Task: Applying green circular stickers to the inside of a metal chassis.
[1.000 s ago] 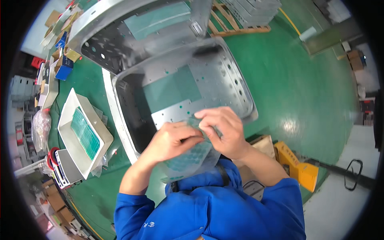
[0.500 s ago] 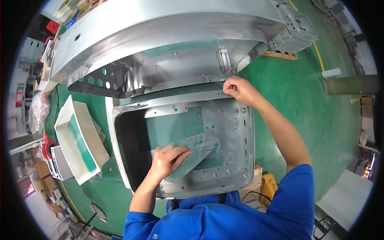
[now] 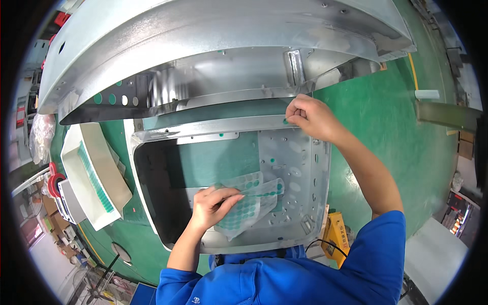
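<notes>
My left hand (image 3: 211, 206) is closed on translucent sheets of round green stickers (image 3: 240, 214), which fan out over the inside of a rectangular metal housing (image 3: 229, 126). At the far right of the housing's rim, my right hand (image 3: 314, 118) has its fingers curled and pinched together. A small green round sticker (image 3: 285, 121) shows at its thumb tip, against the rim. Inside the housing, single green dots sit on the wall and the floor panel. Part of the sheets is hidden under my left fingers.
Just beyond the housing stands a large curved metal cover (image 3: 213, 35), its lower edge close to my right hand. A cream bin (image 3: 101, 178) with green strips inside lies to the left. A yellow box (image 3: 335, 236) and a black cable are near my right elbow.
My view has shifted, so the cover looks larger and nearer. The sheets in my left hand are turned, showing their green dots clearly. A green sticker now shows at my right thumb.
</notes>
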